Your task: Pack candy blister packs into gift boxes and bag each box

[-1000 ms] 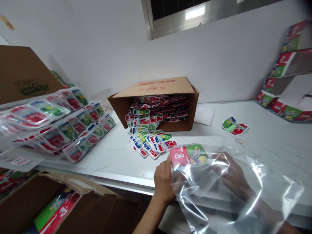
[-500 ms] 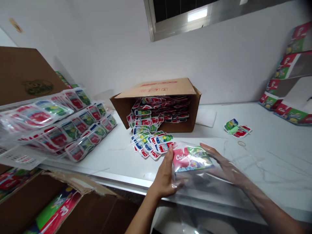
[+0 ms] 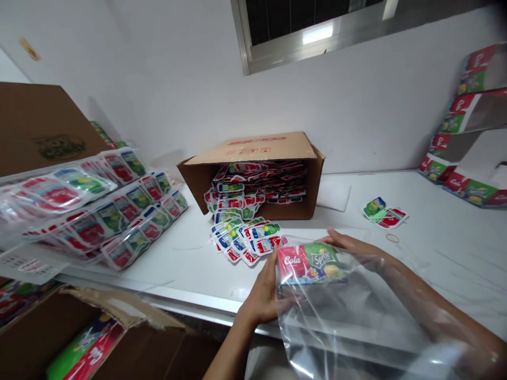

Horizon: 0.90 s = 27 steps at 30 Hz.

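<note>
A: What's different from a second ago?

B: Mostly the right hand (image 3: 350, 244). It was over the right end of the printed box (image 3: 293, 266); now its fingers reach along the far edge.

A: And the left hand (image 3: 263, 293)?

B: It's still clamped on the box's left end, so the hands are apart, with the box between them. I can't tell how firmly the right one grips, since its fingers are partly hidden.

A: What about the clear bag (image 3: 317, 322)?

B: It ballooned widely to the right earlier. Now it falls flatter, towards the person and over the right forearm.

A: Where exactly is the box?

B: Behind clear film, at the near edge of the surface (image 3: 190, 269), just beside the loose pouches (image 3: 247, 240). Whether it rests there, I can't tell.

A: Meaning?

B: My reading: the box is better steadied from two sides, but the film remains loose, so the wrapping looks unfinished.
</note>
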{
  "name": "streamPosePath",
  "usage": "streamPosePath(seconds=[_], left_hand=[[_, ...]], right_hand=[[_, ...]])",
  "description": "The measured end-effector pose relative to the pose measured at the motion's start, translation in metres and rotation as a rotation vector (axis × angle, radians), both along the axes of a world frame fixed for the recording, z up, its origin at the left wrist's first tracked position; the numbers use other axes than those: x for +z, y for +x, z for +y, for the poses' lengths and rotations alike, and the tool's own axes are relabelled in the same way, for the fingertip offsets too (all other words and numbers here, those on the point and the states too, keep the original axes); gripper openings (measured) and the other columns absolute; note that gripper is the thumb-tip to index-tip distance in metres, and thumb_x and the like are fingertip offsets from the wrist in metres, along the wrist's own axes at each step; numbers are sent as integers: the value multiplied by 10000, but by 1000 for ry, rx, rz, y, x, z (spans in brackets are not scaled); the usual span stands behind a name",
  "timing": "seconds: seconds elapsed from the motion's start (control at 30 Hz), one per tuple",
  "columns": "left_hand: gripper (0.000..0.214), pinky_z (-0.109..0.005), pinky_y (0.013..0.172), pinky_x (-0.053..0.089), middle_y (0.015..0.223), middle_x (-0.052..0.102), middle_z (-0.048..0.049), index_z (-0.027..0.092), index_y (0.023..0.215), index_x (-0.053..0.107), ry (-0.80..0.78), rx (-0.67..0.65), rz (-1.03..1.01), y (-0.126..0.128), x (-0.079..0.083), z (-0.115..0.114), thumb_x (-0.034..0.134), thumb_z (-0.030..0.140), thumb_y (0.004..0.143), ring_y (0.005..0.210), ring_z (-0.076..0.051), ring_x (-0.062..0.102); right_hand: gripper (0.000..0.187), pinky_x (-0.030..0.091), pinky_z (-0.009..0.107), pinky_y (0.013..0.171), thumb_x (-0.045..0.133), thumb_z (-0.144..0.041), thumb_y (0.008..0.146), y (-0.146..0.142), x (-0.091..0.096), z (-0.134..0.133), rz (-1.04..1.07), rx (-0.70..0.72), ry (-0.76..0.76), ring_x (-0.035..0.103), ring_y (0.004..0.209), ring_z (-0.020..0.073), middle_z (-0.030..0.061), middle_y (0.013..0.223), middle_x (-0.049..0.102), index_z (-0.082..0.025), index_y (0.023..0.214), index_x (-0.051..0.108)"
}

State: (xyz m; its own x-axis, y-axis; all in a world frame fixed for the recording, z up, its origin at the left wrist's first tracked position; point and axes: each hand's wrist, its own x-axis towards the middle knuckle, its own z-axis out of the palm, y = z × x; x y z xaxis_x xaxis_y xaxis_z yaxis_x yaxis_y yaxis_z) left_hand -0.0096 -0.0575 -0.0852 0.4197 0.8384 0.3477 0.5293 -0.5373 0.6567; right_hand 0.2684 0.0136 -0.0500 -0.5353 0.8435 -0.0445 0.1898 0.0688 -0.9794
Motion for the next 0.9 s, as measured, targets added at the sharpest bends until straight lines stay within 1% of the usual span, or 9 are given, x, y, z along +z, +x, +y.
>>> streamPosePath(seconds=[0.07, 0.13, 0.23, 0.37, 0.5, 0.6, 0.67, 0.77, 0.9], left_hand=[[1107, -608, 1104, 336, 1549, 286, -185, 230, 1534, 39, 8, -9, -13, 1, 3, -1, 750, 470, 721, 1399, -403, 325], [1107, -605, 1101, 344, 1541, 300, -187, 227, 1535, 50, 20, -13, -15, 1, 4, -1, 748, 494, 717, 1392, -402, 339], [1116, -604, 1101, 344, 1536, 314, -187, 223, 1534, 69, 35, -9, -13, 0, 1, -1, 757, 508, 702, 1389, -404, 342], [1092, -584, 1112, 341, 1546, 302, -175, 225, 1534, 95, 23, 1, -31, -1, -2, -1, 752, 504, 707, 1399, -392, 331], [1088, -564, 1126, 328, 1551, 289, -175, 213, 1534, 89, 6, -8, -26, -1, -2, -2, 751, 478, 712, 1408, -377, 320], [1072, -563, 1126, 324, 1548, 290, -185, 203, 1531, 108, 8, -13, -31, -1, -1, -2, 748, 483, 717, 1408, -381, 318], [1073, -569, 1119, 330, 1545, 295, -186, 206, 1531, 111, 10, -11, -37, -1, -1, -2, 748, 491, 716, 1404, -387, 322], [1079, -571, 1101, 358, 1537, 315, -183, 220, 1532, 107, 21, 4, -24, 0, -2, -1, 753, 491, 711, 1389, -384, 351], [1041, -576, 1074, 391, 1510, 368, -181, 222, 1529, 137, 67, -3, 21, -1, -3, 1, 733, 499, 722, 1358, -385, 402]], right_hand=[[484, 517, 342, 696, 539, -609, 854, -10, 13, 15, -52, 150, -113, 650, 732, 225, 57, 775, 709, -172, 809, 742], [377, 486, 308, 661, 653, -546, 797, -15, 17, 26, -51, 185, -152, 615, 696, 192, 28, 739, 690, -180, 750, 730], [306, 461, 270, 644, 736, -485, 734, -20, 10, 31, 62, 104, -227, 596, 670, 149, 1, 742, 678, -184, 786, 709], [370, 468, 265, 624, 790, -472, 680, -27, -4, 29, 249, 1, -336, 623, 659, 139, 3, 751, 690, -186, 823, 605], [418, 482, 256, 637, 828, -412, 663, -31, -9, 30, 405, -78, -307, 650, 717, 143, 8, 788, 700, -207, 851, 516], [470, 447, 212, 577, 874, -347, 607, -28, -7, 34, 409, -114, -304, 600, 622, 96, -54, 704, 634, -209, 899, 533], [496, 428, 211, 533, 873, -371, 600, -24, -6, 35, 393, -121, -345, 563, 562, 87, -74, 671, 598, -215, 941, 548], [426, 451, 236, 543, 809, -462, 669, -19, -9, 32, 411, -136, -414, 574, 561, 103, -58, 677, 603, -213, 911, 563], [369, 463, 255, 526, 812, -446, 647, -18, -28, 25, 383, -199, -453, 577, 531, 120, -38, 633, 610, -200, 808, 589]])
